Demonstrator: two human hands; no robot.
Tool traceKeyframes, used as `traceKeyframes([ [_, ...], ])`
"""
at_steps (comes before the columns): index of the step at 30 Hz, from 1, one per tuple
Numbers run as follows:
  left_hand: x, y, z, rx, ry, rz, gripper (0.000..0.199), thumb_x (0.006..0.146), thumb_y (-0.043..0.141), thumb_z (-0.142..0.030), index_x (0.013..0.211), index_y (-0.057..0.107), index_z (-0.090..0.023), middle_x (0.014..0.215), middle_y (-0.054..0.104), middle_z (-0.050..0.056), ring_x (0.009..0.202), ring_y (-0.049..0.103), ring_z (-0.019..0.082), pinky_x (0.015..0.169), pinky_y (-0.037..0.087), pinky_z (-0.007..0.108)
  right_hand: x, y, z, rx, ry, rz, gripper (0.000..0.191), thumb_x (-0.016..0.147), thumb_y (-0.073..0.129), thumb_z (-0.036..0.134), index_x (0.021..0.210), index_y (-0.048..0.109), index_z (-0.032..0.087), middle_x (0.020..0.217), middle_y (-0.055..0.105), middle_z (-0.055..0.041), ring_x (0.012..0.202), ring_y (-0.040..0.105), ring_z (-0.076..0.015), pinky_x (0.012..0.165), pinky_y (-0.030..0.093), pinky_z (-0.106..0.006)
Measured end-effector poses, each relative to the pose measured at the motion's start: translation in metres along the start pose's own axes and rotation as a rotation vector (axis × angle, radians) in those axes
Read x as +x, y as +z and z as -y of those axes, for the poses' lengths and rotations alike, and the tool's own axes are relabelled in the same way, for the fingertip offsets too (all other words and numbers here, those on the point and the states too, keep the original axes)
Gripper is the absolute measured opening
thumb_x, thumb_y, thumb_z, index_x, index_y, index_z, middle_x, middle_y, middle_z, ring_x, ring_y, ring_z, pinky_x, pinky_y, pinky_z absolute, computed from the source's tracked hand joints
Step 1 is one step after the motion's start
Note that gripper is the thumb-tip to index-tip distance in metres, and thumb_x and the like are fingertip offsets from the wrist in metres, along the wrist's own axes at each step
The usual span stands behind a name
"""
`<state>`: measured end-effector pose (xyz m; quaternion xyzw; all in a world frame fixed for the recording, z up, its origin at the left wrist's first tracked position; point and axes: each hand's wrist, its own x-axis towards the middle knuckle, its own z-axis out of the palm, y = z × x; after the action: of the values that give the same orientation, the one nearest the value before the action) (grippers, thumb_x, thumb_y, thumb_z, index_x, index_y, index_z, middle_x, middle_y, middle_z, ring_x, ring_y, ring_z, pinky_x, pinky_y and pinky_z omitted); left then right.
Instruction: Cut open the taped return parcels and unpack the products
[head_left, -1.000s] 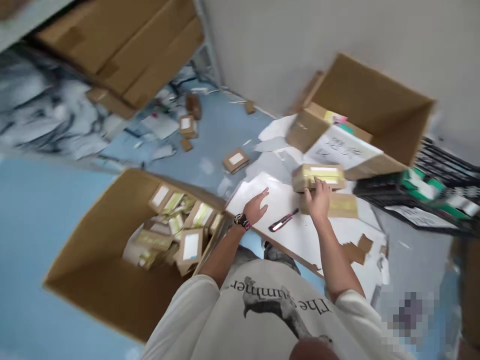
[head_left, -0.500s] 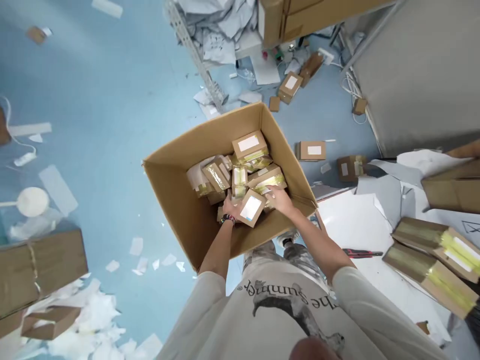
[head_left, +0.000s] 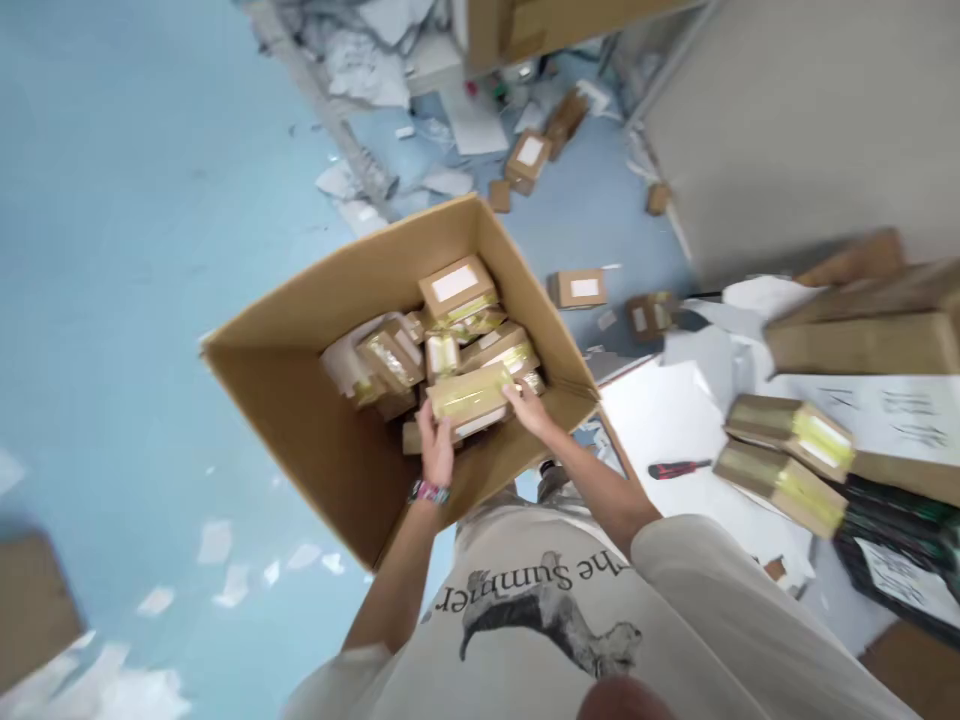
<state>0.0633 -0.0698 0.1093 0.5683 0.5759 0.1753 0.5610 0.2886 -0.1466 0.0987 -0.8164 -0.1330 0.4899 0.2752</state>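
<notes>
A large open cardboard box [head_left: 285, 330] stands before me, with several small taped cartons inside it. Between my two hands is a small cardboard carton [head_left: 471, 396], its long side with yellowish tape facing up and a white label on the side toward me. My left hand [head_left: 436, 445] grips its left end, a beaded bracelet on the wrist. At the right end, the fingers of my right hand [head_left: 528, 406] are closed on it. Beyond lie a carton with a white label [head_left: 456, 285] and a taped carton [head_left: 390, 358], partly over other packages.
To the right, a red and black utility knife [head_left: 675, 469] lies on a white surface [head_left: 637, 420], near two taped cartons [head_left: 780, 475]. Small boxes [head_left: 581, 288] and paper scraps are scattered over the blue floor [head_left: 150, 250]. A metal post [head_left: 345, 140] stands beyond the box.
The carton between my hands has been turned from its labelled face to its taped long side. Both hands now hold it by its ends. The view has shifted to the right.
</notes>
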Motion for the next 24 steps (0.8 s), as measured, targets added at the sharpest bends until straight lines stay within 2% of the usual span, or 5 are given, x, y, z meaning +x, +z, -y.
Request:
traceKeyframes([
  [4,-0.015,-0.016,-0.069,-0.073,0.214,-0.08,0.082,0.107,0.071,-0.058,0.175,0.036,-0.027,0.181,0.043,0.018,0.162,0.053,0.033,0.136,0.045,0.049,-0.052,-0.021,0.024,0.184,-0.286,-0.104,0.081,0.099,0.076,0.072,0.169,0.058,0.037,0.157,0.072,-0.0056,0.151,0.064,-0.0329,0.128,0.052,-0.051],
  [8,-0.044,0.03,-0.134,-0.09,0.4,-0.093,0.087,0.106,0.073,-0.051,0.177,0.027,-0.029,0.183,0.037,0.019,0.165,0.049,0.035,0.139,0.041,0.054,-0.084,-0.063,0.024,0.256,-0.432,-0.315,0.081,0.101,0.075,0.07,0.172,0.056,0.037,0.154,0.071,-0.0098,0.143,0.067,-0.0352,0.125,0.054,-0.053],
  [12,-0.079,0.14,-0.182,-0.029,0.502,0.113,0.088,0.11,0.067,-0.045,0.181,0.016,-0.031,0.189,0.026,0.017,0.173,0.039,0.034,0.138,0.045,0.05,-0.099,-0.163,-0.013,0.392,-0.403,-0.56,0.079,0.104,0.068,0.069,0.173,0.053,0.033,0.159,0.067,-0.0114,0.146,0.065,-0.035,0.119,0.06,-0.051],
  [19,-0.109,0.369,-0.263,0.084,0.739,0.435,0.096,0.113,0.059,-0.036,0.187,-0.002,-0.026,0.19,0.029,0.019,0.175,0.037,0.033,0.138,0.045,0.051,-0.1,-0.395,-0.1,0.405,-0.366,-0.869,0.077,0.108,0.059,0.064,0.174,0.049,0.026,0.156,0.071,-0.0133,0.134,0.071,-0.0349,0.12,0.058,-0.052],
  [24,-0.103,0.5,-0.277,0.136,0.737,0.518,0.101,0.112,0.061,-0.033,0.186,-0.006,-0.019,0.19,0.03,0.021,0.178,0.03,0.032,0.143,0.034,0.052,-0.077,-0.489,-0.149,0.225,-0.287,-0.901,0.081,0.112,0.054,0.058,0.183,0.034,0.025,0.166,0.064,-0.0164,0.155,0.055,-0.04,0.134,0.041,-0.058],
])
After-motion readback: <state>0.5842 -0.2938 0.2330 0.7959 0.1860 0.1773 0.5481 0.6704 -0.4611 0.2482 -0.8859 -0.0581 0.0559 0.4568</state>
